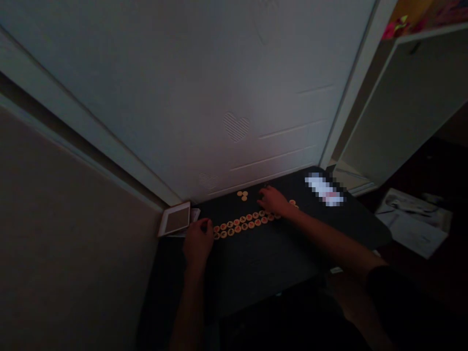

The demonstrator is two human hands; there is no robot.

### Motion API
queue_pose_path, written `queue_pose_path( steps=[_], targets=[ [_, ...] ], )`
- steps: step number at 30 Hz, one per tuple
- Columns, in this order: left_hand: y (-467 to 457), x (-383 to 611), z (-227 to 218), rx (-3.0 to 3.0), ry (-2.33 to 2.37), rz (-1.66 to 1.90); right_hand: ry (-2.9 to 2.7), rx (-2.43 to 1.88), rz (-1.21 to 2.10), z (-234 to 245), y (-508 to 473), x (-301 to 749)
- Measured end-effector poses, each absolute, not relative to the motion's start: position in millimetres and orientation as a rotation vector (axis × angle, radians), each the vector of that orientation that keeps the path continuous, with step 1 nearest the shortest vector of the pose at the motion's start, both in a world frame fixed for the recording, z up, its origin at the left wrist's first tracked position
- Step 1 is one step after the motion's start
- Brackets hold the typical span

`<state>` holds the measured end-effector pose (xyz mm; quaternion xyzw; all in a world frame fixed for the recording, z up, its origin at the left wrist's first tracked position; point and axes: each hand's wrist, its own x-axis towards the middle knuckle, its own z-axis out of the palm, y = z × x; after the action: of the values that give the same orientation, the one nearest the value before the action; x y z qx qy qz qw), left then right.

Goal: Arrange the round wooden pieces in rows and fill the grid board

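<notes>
Two long rows of round Chinese chess pieces (244,226) with red and dark markings lie side by side across the dark table. At the left end of the rows is my left hand (198,240), its fingers curled in; anything between them is hidden. My right hand (273,199) reaches over the right part of the rows, palm down, with thumb and fingers slightly apart near the table's back edge. Its wrist covers some pieces. Three blank-looking round pieces (244,198) sit in a small cluster behind the rows, left of my right hand.
A framed, card-like object (178,220) lies at the table's back left corner. Toward the right is a bright, blurred-out phone-like shape (323,189). A white panel with embossed hearts (236,126) rises behind the dark table (256,273). A white box (415,222) stands beyond its right edge.
</notes>
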<state>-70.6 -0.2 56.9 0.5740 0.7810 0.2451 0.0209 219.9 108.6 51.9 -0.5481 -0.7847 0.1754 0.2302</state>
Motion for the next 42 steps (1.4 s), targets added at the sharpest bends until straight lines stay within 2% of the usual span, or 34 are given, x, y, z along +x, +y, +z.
queue_pose_path(
  steps=[5,11,15,20,30,42],
  targets=[
    [8,-21,72,1.995,2.168,0.937,-2.215,-1.511,0.607,53,132,219],
    [15,17,70,1.925,1.864,1.152,-2.220,-1.238,0.849,65,118,222],
    [7,31,59,1.768,1.684,1.252,-1.821,-0.868,1.304,58,79,224],
    [-8,42,46,1.706,1.539,1.255,-1.561,-0.821,1.476,38,40,221],
    [-24,45,42,1.679,1.529,1.199,-1.541,-0.848,1.396,27,1,218],
    [-27,42,26,1.464,1.373,1.181,-1.733,-0.920,0.837,14,-16,222]
  ],
)
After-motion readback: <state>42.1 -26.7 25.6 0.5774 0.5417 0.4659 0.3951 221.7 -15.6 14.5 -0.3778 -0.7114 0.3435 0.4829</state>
